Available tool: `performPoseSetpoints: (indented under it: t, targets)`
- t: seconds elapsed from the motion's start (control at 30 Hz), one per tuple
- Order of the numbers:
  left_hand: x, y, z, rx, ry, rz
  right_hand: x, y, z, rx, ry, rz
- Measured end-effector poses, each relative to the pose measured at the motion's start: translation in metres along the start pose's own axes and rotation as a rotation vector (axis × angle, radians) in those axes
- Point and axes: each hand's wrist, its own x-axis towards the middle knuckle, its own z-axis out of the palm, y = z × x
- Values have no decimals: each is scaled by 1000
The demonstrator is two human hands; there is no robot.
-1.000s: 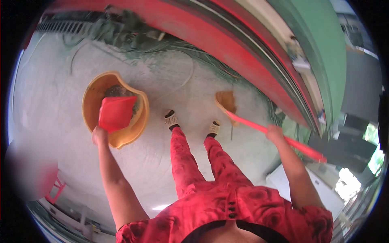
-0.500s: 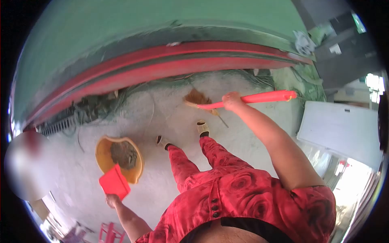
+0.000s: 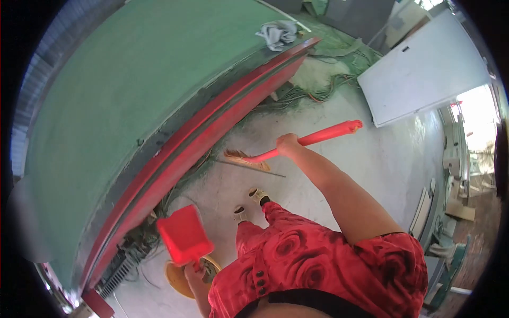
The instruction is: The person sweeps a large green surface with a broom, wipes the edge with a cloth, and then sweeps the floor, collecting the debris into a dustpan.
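Note:
In my left hand point(image 3: 195, 271) is the short handle of a red dustpan point(image 3: 185, 234), whose flat pan hangs above a yellow basin point(image 3: 177, 280). The pan and my forearm cover much of the basin. My right hand point(image 3: 288, 144) is wrapped around the red handle of a broom point(image 3: 330, 132). The broom's brown bristles point(image 3: 236, 155) point down toward the grey floor beside a thin dark rod point(image 3: 249, 167).
A long green surface with a red edge beam point(image 3: 175, 164) runs along the left. Loose cables point(image 3: 297, 98) lie beneath it. A crumpled grey cloth point(image 3: 278, 34) rests on top. On the right stands a large white panel point(image 3: 424, 69).
My body and view have turned to the right. The dustpan has swung forward, away from me, while the broom stays in my right hand. The basin now appears lower and closer to my body.

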Motion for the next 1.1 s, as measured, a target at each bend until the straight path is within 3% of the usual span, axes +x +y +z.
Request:
performPoseSetpoints:
  t: [0.07,0.13,0.33,0.5,0.7,0.83,1.1]
  targets:
    - [-56,12,106,120,-91,75,-27,34,-2,115,-5,87]
    - [-23,17,157,351,-306,42,-47,71,14,259,-49,211]
    - [-46,-2,338,820,-436,98,-107,167,110,524,88,470]
    - [-130,-44,469,1068,-527,226,-147,246,198,704,188,686]
    - [-140,-136,585,1151,-577,192,-157,323,293,1133,80,829]
    - [-146,-199,664,1121,-562,91,-169,376,300,1415,93,869]
    - [-191,-258,803,1064,-601,48,-116,477,300,1462,276,896]
